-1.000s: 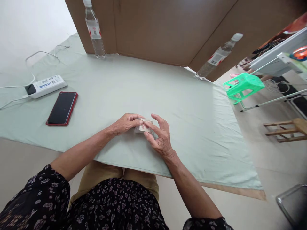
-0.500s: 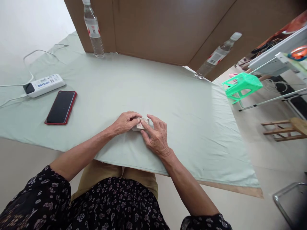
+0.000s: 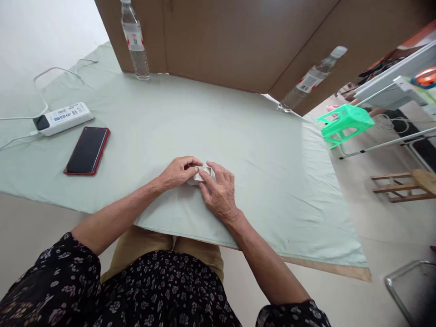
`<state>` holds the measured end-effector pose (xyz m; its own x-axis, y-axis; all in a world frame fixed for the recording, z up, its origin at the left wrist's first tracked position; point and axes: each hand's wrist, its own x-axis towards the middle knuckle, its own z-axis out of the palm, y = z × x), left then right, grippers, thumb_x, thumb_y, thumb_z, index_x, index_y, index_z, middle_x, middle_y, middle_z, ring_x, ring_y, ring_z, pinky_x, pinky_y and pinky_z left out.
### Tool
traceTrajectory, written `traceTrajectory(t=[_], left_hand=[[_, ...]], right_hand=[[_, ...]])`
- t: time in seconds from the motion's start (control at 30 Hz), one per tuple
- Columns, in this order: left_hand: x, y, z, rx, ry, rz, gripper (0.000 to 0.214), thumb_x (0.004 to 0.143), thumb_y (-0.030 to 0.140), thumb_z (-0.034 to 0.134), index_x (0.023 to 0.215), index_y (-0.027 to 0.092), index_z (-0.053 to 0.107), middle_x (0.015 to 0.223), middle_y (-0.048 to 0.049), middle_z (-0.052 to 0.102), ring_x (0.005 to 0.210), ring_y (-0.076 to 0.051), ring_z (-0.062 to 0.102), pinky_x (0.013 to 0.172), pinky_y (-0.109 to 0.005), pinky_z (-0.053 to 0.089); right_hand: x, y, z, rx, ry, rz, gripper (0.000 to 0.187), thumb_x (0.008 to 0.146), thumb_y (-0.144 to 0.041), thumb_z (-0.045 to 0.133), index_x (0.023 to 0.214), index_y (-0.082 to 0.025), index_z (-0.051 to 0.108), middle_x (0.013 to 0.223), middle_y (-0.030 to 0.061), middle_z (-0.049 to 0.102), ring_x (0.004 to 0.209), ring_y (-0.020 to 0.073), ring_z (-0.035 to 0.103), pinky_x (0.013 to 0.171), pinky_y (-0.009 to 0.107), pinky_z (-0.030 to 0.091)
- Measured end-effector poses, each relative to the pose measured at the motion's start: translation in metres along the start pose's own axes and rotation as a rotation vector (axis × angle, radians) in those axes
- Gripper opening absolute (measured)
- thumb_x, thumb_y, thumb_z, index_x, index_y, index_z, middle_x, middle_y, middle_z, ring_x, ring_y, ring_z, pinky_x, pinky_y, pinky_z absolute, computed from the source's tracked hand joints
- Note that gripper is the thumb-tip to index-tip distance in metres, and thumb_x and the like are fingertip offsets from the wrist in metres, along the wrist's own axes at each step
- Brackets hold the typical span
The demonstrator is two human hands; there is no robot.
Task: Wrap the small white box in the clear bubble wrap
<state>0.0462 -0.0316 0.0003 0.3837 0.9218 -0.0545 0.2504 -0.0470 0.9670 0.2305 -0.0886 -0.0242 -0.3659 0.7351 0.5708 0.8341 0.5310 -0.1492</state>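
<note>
A small whitish box-shaped thing [image 3: 205, 174] lies between my hands close to the table's near edge; its kind is too small to make out. My left hand [image 3: 179, 172] grips its left end, thumb on top and fingers curled behind. From the right, my right hand [image 3: 220, 188] curves around it, with the index finger pressed on its upper face and the thumb at its near side. Fingers cover much of the thing. The pale green tablecloth [image 3: 190, 122] lies beneath both hands.
Left on the table are a red-cased phone [image 3: 87, 151] and a white power strip [image 3: 64, 119] with cables. Water bottles stand at the back left [image 3: 136, 47] and back right [image 3: 311, 79], against a cardboard panel [image 3: 218, 41]. Beyond the right edge are a green stool [image 3: 347, 122] and a wooden stool [image 3: 397, 186].
The fingers have shifted slightly on the small whitish thing, and reddish print that showed on its top is now barely visible. Both hands keep nearly the same place.
</note>
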Motion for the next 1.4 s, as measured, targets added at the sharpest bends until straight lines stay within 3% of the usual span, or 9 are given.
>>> traceTrajectory(t=[0.47, 0.6, 0.7, 0.8, 0.97, 1.23, 1.4], left_hand=[[0.000, 0.003, 0.001, -0.095, -0.010, -0.003, 0.027, 0.075, 0.034, 0.060, 0.092, 0.014, 0.067, 0.080, -0.0012, 0.067, 0.068, -0.012, 0.057, 0.062, -0.024, 0.044], [0.000, 0.004, 0.000, -0.065, -0.015, 0.002, 0.027, 0.077, 0.033, 0.059, 0.093, 0.014, 0.067, 0.080, -0.0012, 0.067, 0.068, -0.012, 0.056, 0.062, -0.024, 0.044], [0.000, 0.002, 0.000, -0.025, -0.016, 0.014, 0.028, 0.079, 0.034, 0.059, 0.096, 0.015, 0.069, 0.086, -0.0025, 0.068, 0.071, -0.013, 0.057, 0.063, -0.025, 0.045], [0.000, -0.001, -0.001, 0.014, 0.053, 0.046, 0.033, 0.082, 0.035, 0.058, 0.104, 0.015, 0.070, 0.097, -0.0059, 0.068, 0.078, -0.015, 0.060, 0.070, -0.027, 0.050], [-0.001, 0.000, -0.005, 0.115, 0.109, 0.090, 0.038, 0.084, 0.031, 0.053, 0.113, 0.014, 0.070, 0.111, -0.0106, 0.067, 0.098, -0.021, 0.063, 0.084, -0.034, 0.052], [-0.004, 0.011, -0.015, 0.255, -0.009, -0.014, 0.055, 0.075, 0.032, 0.060, 0.128, 0.017, 0.064, 0.131, -0.0109, 0.064, 0.121, -0.031, 0.057, 0.103, -0.044, 0.049], [-0.005, 0.010, -0.016, 0.386, -0.108, 0.069, 0.069, 0.076, 0.041, 0.065, 0.139, 0.015, 0.056, 0.144, -0.0147, 0.056, 0.137, -0.036, 0.047, 0.115, -0.050, 0.039]], right_hand=[[-0.001, -0.001, 0.003, -0.011, -0.017, 0.016, 0.034, 0.094, -0.024, 0.055, 0.128, -0.022, 0.062, 0.140, 0.0151, 0.059, 0.128, 0.0301, 0.052, 0.100, 0.045, 0.041], [-0.005, 0.000, 0.000, 0.095, 0.078, -0.041, 0.032, 0.092, -0.021, 0.057, 0.123, -0.024, 0.065, 0.137, 0.0128, 0.060, 0.126, 0.0283, 0.055, 0.100, 0.045, 0.042], [-0.006, 0.003, -0.003, 0.164, 0.154, 0.033, 0.029, 0.092, -0.019, 0.057, 0.118, -0.026, 0.067, 0.136, 0.0109, 0.061, 0.124, 0.0272, 0.058, 0.102, 0.046, 0.043], [-0.006, 0.008, -0.005, 0.181, 0.188, 0.157, 0.026, 0.094, -0.021, 0.055, 0.117, -0.026, 0.067, 0.136, 0.0110, 0.061, 0.123, 0.0276, 0.059, 0.103, 0.048, 0.044], [-0.004, 0.010, -0.005, 0.171, 0.159, 0.196, 0.024, 0.096, -0.026, 0.054, 0.117, -0.025, 0.067, 0.135, 0.0119, 0.061, 0.120, 0.0279, 0.060, 0.103, 0.048, 0.046], [-0.004, 0.007, -0.006, 0.161, 0.120, 0.152, 0.029, 0.097, -0.027, 0.055, 0.124, -0.024, 0.064, 0.139, 0.0136, 0.059, 0.125, 0.0289, 0.058, 0.104, 0.047, 0.044], [-0.004, 0.006, -0.006, 0.139, 0.080, 0.119, 0.033, 0.097, -0.030, 0.056, 0.129, -0.025, 0.061, 0.142, 0.0132, 0.057, 0.129, 0.0297, 0.055, 0.103, 0.047, 0.044]])
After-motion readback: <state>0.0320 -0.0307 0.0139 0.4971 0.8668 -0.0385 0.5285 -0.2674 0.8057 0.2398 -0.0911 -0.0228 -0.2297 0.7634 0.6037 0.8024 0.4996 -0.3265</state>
